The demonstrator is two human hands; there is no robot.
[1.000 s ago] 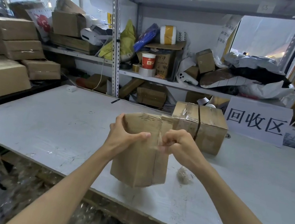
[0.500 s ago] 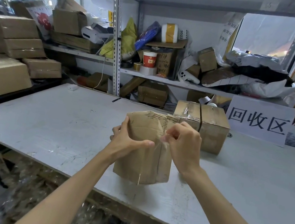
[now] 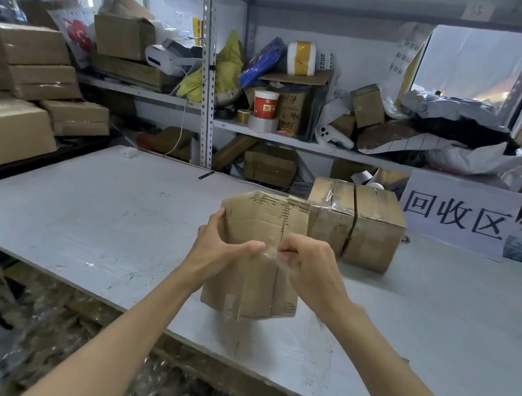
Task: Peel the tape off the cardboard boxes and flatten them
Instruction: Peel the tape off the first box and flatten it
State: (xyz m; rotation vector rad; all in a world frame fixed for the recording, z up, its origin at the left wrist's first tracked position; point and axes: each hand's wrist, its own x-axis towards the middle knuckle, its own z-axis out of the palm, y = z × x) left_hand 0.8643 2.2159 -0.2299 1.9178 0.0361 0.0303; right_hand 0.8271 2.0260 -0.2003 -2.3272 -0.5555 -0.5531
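My left hand (image 3: 216,251) grips the box (image 3: 251,286), held just in front of the taped box (image 3: 365,229); my right hand (image 3: 308,268) pinches its clear tape (image 3: 269,255), best pulled low and steadily along the seam

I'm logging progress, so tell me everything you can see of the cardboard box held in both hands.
The small brown corrugated cardboard box is held upright over the near part of the grey table, seemingly lifted, with a shadow beneath. Its top edge is ragged, showing torn fluting; creases run down its front. The left hand grips its left side, thumb across the front. The right hand pinches a loose end of clear tape at mid-height; more tape shines near the bottom.
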